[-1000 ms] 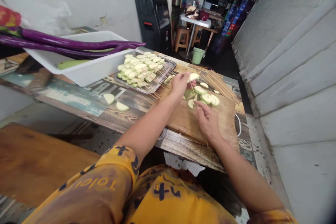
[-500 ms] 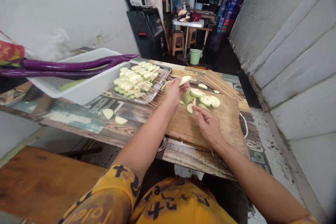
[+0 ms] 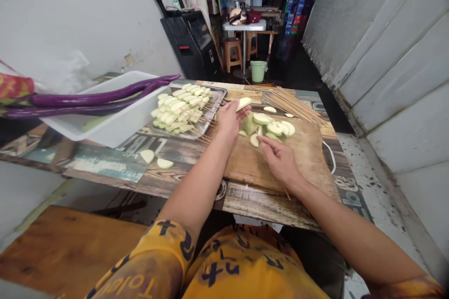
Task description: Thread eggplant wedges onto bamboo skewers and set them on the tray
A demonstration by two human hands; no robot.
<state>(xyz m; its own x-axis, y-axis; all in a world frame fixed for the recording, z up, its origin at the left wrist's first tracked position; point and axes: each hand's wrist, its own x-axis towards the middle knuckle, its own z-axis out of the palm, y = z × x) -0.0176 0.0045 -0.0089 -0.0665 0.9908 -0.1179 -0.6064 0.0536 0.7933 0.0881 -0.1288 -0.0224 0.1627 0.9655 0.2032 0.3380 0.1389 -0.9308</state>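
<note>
My left hand (image 3: 228, 117) is closed on a pale green-edged vegetable slice (image 3: 244, 103), held above the far left part of a wooden cutting board (image 3: 301, 163). Between the fingers of my right hand (image 3: 278, 156) is a thin wooden skewer (image 3: 251, 126); its upper end reaches the slice, but whether it has pierced it I cannot tell. Several cut slices (image 3: 275, 127) lie on the board just beyond my right hand. Left of my left hand, a metal tray (image 3: 218, 98) carries a pile of skewered slices (image 3: 180, 106).
Loose bamboo skewers (image 3: 294, 106) lie beyond the board. A white plastic bin (image 3: 119, 126) with long purple eggplants (image 3: 94, 98) across it stands at the left. Two slices (image 3: 156, 159) rest on the tabletop. A black speaker (image 3: 191, 44) and a green bucket (image 3: 258, 71) are farther back.
The whole view has shifted slightly as my head moved. Both hands keep their holds on the slice and the skewer, with little movement relative to the board.
</note>
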